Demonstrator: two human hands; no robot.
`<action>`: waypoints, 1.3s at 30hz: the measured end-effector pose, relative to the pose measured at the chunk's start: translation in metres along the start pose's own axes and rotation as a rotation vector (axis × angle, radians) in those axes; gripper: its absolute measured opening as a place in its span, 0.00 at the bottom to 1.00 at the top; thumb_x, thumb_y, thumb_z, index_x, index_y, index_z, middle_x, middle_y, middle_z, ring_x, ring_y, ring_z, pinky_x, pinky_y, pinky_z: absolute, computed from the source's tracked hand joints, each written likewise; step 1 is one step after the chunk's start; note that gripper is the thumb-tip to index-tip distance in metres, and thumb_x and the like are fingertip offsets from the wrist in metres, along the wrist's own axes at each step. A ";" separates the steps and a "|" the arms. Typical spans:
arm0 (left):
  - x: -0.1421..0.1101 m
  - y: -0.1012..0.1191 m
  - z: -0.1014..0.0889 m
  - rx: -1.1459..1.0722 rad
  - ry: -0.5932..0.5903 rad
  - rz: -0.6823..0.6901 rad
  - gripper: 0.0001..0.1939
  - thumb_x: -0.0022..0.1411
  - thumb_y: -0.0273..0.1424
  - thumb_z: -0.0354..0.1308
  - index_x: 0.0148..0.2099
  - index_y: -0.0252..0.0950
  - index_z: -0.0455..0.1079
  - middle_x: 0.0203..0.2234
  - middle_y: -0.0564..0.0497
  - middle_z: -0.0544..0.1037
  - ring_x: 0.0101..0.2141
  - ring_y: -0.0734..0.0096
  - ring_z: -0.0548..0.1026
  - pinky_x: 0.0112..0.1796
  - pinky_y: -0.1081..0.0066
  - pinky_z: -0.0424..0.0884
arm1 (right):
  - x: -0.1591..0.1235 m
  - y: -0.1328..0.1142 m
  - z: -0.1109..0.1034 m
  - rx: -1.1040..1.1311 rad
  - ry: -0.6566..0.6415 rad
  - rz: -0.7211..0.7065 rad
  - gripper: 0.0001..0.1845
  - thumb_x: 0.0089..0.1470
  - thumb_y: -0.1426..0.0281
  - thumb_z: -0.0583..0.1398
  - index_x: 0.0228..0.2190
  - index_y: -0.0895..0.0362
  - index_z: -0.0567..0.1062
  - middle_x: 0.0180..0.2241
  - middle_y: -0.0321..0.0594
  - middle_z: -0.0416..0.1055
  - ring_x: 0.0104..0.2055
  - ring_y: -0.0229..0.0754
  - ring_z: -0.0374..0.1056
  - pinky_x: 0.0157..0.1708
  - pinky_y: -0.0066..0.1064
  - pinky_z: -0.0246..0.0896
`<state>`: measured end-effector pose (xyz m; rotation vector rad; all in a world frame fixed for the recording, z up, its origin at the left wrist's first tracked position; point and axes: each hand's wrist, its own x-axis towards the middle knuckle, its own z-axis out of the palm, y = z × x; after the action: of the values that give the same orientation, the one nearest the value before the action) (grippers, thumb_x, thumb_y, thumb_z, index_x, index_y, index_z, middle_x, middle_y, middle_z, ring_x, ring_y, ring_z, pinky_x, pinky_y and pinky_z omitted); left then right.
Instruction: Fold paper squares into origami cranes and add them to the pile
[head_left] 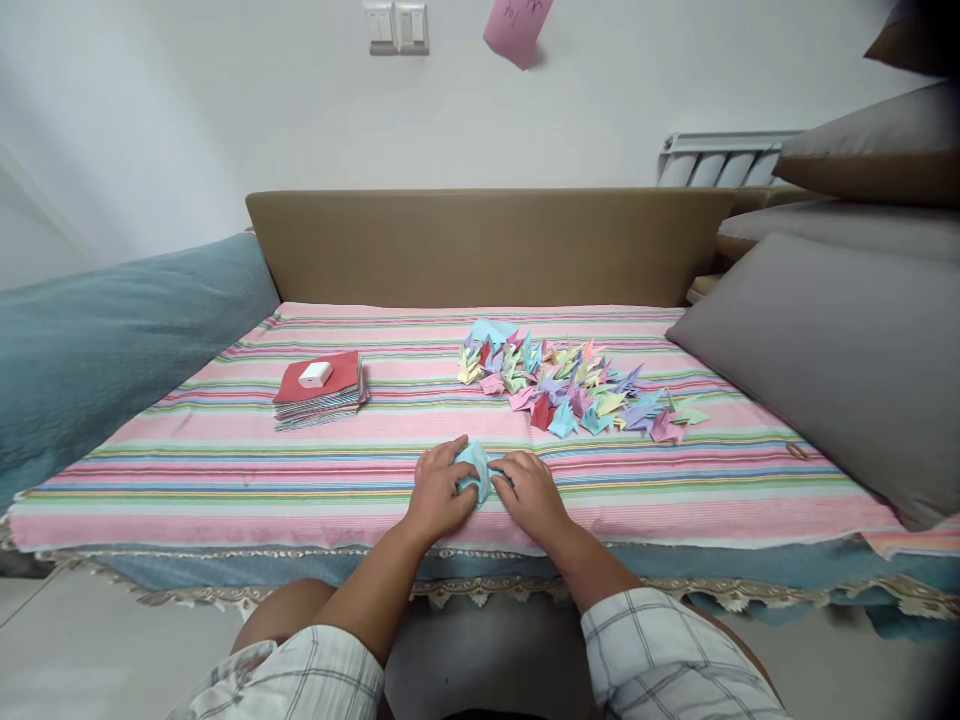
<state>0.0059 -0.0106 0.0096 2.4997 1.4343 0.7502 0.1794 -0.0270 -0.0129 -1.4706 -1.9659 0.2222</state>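
A light blue piece of origami paper (pixel 474 468), partly folded, lies on the striped cloth near its front edge. My left hand (pixel 442 488) grips its left side, with thumb and fingers curled over the paper. From the right, my right hand (pixel 534 495) pinches the paper's right edge between bent fingers and thumb. The fingers hide part of the folds. Beyond my hands is a spread of many-coloured folded paper cranes (pixel 559 388), with a flat light blue sheet (pixel 493 331) at their back left.
To the left, a stack of coloured paper (pixel 321 402) bears a small white box-shaped object (pixel 315 374). Grey cushions (pixel 817 350) line the right side. A brown backrest (pixel 480 248) stands behind the striped cloth (pixel 225 470). A small brownish loop (pixel 796 451) lies near the cushion.
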 end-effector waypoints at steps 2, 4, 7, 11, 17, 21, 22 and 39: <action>0.000 0.002 -0.002 -0.017 -0.005 0.018 0.07 0.54 0.33 0.55 0.33 0.41 0.74 0.57 0.50 0.63 0.55 0.57 0.61 0.53 0.52 0.55 | 0.000 0.000 0.000 -0.007 -0.011 -0.003 0.11 0.55 0.69 0.56 0.40 0.52 0.74 0.38 0.40 0.70 0.43 0.44 0.62 0.45 0.35 0.54; -0.001 0.002 -0.004 -0.021 -0.014 0.042 0.10 0.52 0.40 0.59 0.33 0.40 0.74 0.58 0.48 0.62 0.55 0.54 0.59 0.53 0.51 0.55 | 0.001 0.001 -0.001 -0.010 -0.023 -0.007 0.11 0.55 0.69 0.55 0.40 0.52 0.74 0.38 0.40 0.70 0.43 0.44 0.61 0.45 0.35 0.54; -0.002 0.002 -0.002 0.010 -0.013 0.064 0.19 0.42 0.46 0.65 0.32 0.39 0.73 0.59 0.45 0.61 0.56 0.48 0.58 0.53 0.49 0.55 | 0.001 0.000 -0.002 -0.010 -0.035 -0.004 0.12 0.55 0.70 0.55 0.40 0.52 0.74 0.39 0.40 0.71 0.43 0.43 0.62 0.45 0.35 0.54; -0.002 0.002 0.000 0.025 0.013 0.075 0.14 0.45 0.41 0.65 0.34 0.40 0.74 0.59 0.46 0.61 0.56 0.50 0.58 0.53 0.49 0.55 | 0.001 0.000 -0.003 -0.006 -0.038 0.000 0.12 0.55 0.72 0.55 0.40 0.52 0.74 0.39 0.40 0.71 0.44 0.43 0.62 0.45 0.36 0.54; 0.000 0.000 -0.001 0.000 0.011 0.076 0.08 0.54 0.37 0.60 0.36 0.42 0.76 0.58 0.46 0.61 0.56 0.53 0.59 0.53 0.52 0.56 | 0.002 0.000 -0.003 0.013 -0.039 0.002 0.11 0.55 0.72 0.55 0.39 0.54 0.74 0.38 0.41 0.71 0.44 0.44 0.62 0.46 0.36 0.53; 0.002 0.000 0.000 0.001 0.016 0.062 0.09 0.57 0.38 0.57 0.35 0.41 0.75 0.57 0.46 0.63 0.55 0.55 0.60 0.52 0.52 0.56 | 0.003 0.000 -0.003 0.005 -0.043 0.002 0.10 0.55 0.72 0.54 0.38 0.55 0.74 0.38 0.41 0.71 0.43 0.44 0.62 0.45 0.35 0.54; 0.002 0.000 0.000 0.002 0.015 0.055 0.09 0.57 0.38 0.57 0.37 0.41 0.74 0.57 0.46 0.63 0.55 0.56 0.61 0.52 0.52 0.57 | 0.003 0.001 -0.003 0.000 -0.042 0.004 0.10 0.55 0.73 0.54 0.37 0.55 0.74 0.37 0.41 0.71 0.43 0.44 0.62 0.44 0.34 0.54; 0.009 -0.004 0.002 0.088 0.025 0.177 0.16 0.57 0.43 0.56 0.45 0.44 0.73 0.56 0.45 0.64 0.54 0.54 0.63 0.51 0.53 0.60 | 0.004 0.002 -0.004 -0.009 -0.024 0.010 0.09 0.53 0.74 0.52 0.32 0.56 0.72 0.34 0.41 0.71 0.39 0.43 0.63 0.41 0.32 0.55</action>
<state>0.0073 -0.0010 0.0097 2.7222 1.2925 0.7665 0.1831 -0.0237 -0.0096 -1.4901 -1.9811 0.2366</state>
